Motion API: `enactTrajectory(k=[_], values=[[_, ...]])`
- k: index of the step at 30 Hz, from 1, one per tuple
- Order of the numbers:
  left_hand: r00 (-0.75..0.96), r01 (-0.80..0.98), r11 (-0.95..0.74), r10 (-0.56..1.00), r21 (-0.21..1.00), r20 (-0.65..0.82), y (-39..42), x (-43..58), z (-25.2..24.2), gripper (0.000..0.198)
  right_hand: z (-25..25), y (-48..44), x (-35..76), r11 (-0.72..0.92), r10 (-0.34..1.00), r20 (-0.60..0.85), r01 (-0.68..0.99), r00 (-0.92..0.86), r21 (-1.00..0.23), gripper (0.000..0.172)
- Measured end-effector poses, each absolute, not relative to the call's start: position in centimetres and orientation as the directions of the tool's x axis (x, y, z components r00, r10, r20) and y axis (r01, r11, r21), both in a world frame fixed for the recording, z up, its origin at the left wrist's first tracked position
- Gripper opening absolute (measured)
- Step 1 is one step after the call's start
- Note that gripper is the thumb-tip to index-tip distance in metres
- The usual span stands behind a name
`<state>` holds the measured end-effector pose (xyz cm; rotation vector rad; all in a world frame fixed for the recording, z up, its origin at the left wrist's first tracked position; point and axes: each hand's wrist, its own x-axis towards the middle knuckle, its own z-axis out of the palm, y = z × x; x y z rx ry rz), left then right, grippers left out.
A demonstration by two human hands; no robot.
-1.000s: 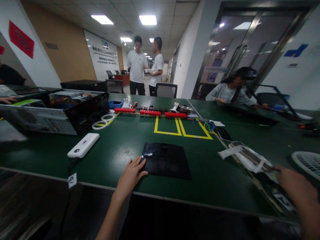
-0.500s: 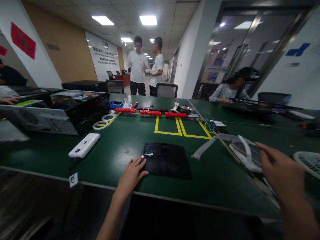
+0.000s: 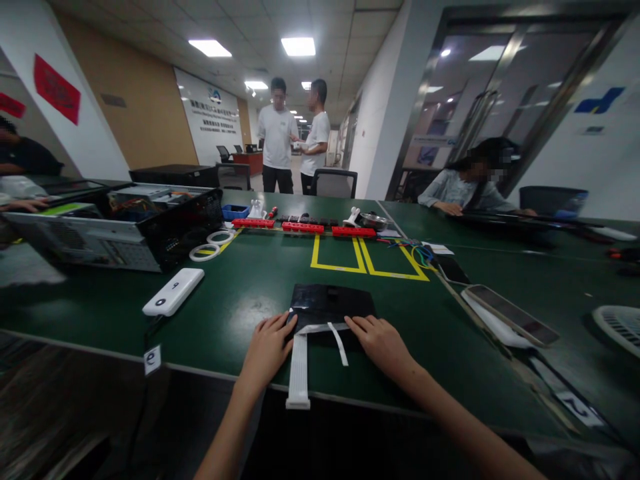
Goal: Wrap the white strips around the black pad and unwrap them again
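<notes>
A thin black panel (image 3: 333, 300) lies flat on the green table in front of me. My left hand (image 3: 268, 339) grips its left edge, fingertips on the top and thumb close to a fold in the cable. Across the panel's near part runs a flat white ribbon cable (image 3: 299, 370); from the fold it hangs toward me, its connector end at the table's front edge. My right hand (image 3: 379, 340) is closed at the cable's right end, fingertips on the panel. A narrow white strip (image 3: 339, 347) sticks out toward me from the cable.
On the left are a white power bank (image 3: 174, 293), cable rings (image 3: 205, 252) and an opened computer case (image 3: 100, 233). Red blocks (image 3: 303, 227) line the back, near yellow tape outlines (image 3: 337, 270). A phone (image 3: 513, 313) and a white fan-like grille (image 3: 620, 329) are at right. Several people are nearby.
My right hand has come from the right with the ribbon cable and now rests it over the panel. My left hand's fingers have drawn closer together at the panel's edge.
</notes>
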<state>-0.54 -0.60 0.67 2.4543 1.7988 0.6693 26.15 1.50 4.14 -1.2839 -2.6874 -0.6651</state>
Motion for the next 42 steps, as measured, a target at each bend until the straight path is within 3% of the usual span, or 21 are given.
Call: enactTrajectory(k=[4, 11, 13, 18, 23, 38, 42], values=[[0.240, 0.875, -0.358, 0.905, 0.325, 0.350, -0.5, -0.8, 0.2, 0.041, 4.2, 1.5, 25.3, 0.526, 0.720, 0.202, 0.712, -0.664, 0.465, 0.046], [0.153, 0.721, -0.394, 0.893, 0.570, 0.423, -0.7, -1.4, 0.8, 0.038, 4.3, 1.5, 24.9, 0.509, 0.732, 0.184, 0.706, -0.656, 0.492, 0.044], [0.214, 0.726, -0.428, 0.885, 0.539, 0.414, -0.7, -1.3, 1.1, 0.039, 4.2, 1.5, 24.8, 0.508, 0.728, 0.188, 0.703, -0.659, 0.497, 0.044], [0.428, 0.792, -0.531, 0.834, 0.300, 0.348, -0.7, -0.1, 1.4, 0.046, 4.1, 1.4, 24.8, 0.516, 0.713, 0.222, 0.711, -0.666, 0.477, 0.044], [0.477, 0.824, -0.542, 0.820, 0.165, 0.315, -1.3, 1.8, 1.0, 0.058, 4.1, 1.4, 24.7, 0.532, 0.715, 0.235, 0.730, -0.659, 0.430, 0.043], [0.421, 0.840, -0.495, 0.853, 0.223, 0.308, -1.2, 2.3, 0.0, 0.057, 4.3, 1.9, 24.9, 0.603, 0.696, 0.200, 0.713, -0.689, 0.359, 0.046], [0.398, 0.841, -0.484, 0.856, 0.241, 0.331, -1.2, 2.3, -0.2, 0.054, 4.6, 1.9, 25.0, 0.619, 0.717, 0.201, 0.742, -0.667, 0.256, 0.042]])
